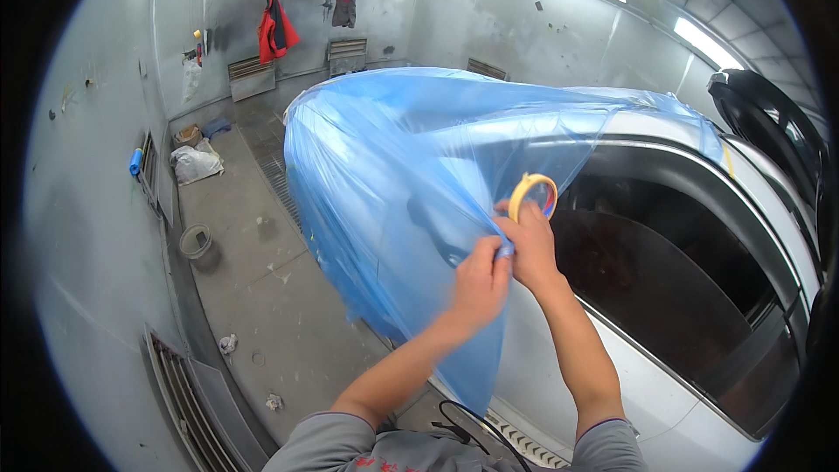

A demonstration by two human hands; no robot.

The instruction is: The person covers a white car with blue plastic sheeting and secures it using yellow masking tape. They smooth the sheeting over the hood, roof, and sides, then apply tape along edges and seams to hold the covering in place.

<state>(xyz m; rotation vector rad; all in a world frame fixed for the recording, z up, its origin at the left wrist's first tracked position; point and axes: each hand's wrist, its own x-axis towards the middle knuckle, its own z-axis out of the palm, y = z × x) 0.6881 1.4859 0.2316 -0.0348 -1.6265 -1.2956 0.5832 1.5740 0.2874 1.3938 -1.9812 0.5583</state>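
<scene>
Translucent blue plastic masking film (367, 144) drapes over the front of a white car (544, 354) and hangs down its side. My left hand (482, 278) pinches a gathered edge of the film between thumb and fingers. Right beside it, my right hand (529, 242) grips the same bunched edge. A roll of yellow masking tape (513, 200) hangs around fingers of my right hand. Through the film a dark shape, possibly the side mirror, shows faintly. Some fingertips of my right hand are hidden behind the film.
The car's dark side window (642, 262) lies right of my hands. A black panel (770, 118) stands raised at the far right. On the floor are a bucket (196, 242), a white plastic bag (196, 162) and crumpled paper (228, 343). A black hose or cable (482, 421) curves near my body.
</scene>
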